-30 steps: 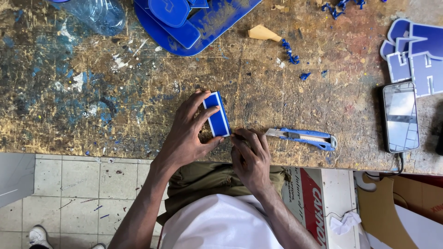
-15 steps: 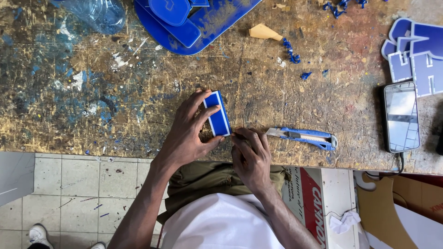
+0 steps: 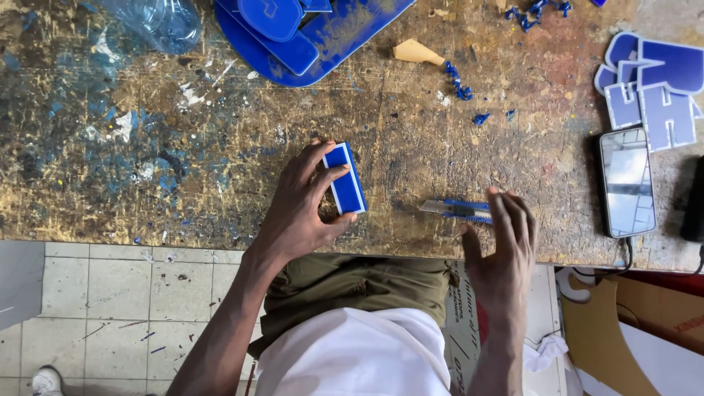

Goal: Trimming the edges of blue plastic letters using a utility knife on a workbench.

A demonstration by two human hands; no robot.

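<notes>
My left hand (image 3: pixel 302 207) grips a small blue rectangular piece with a white rim (image 3: pixel 345 178), holding it on the scarred wooden workbench (image 3: pixel 183 183) near its front edge. My right hand (image 3: pixel 504 246) hovers with fingers spread just over the blue utility knife (image 3: pixel 458 210), which lies flat on the bench. The fingertips hide the knife's right end; the hand holds nothing.
A phone (image 3: pixel 627 181) lies at the right with a cable. Blue cut-out letters (image 3: pixel 653 88) sit behind it. Large blue plastic shapes (image 3: pixel 308 33), a clear plastic bottle (image 3: pixel 158 22), a tan scrap (image 3: pixel 416 52) and blue shavings (image 3: pixel 458 84) lie at the back. Cardboard (image 3: pixel 645 330) stands under the bench.
My right hand has left the blue piece and moved right, opening over the utility knife. My left hand still holds the piece in the same place.
</notes>
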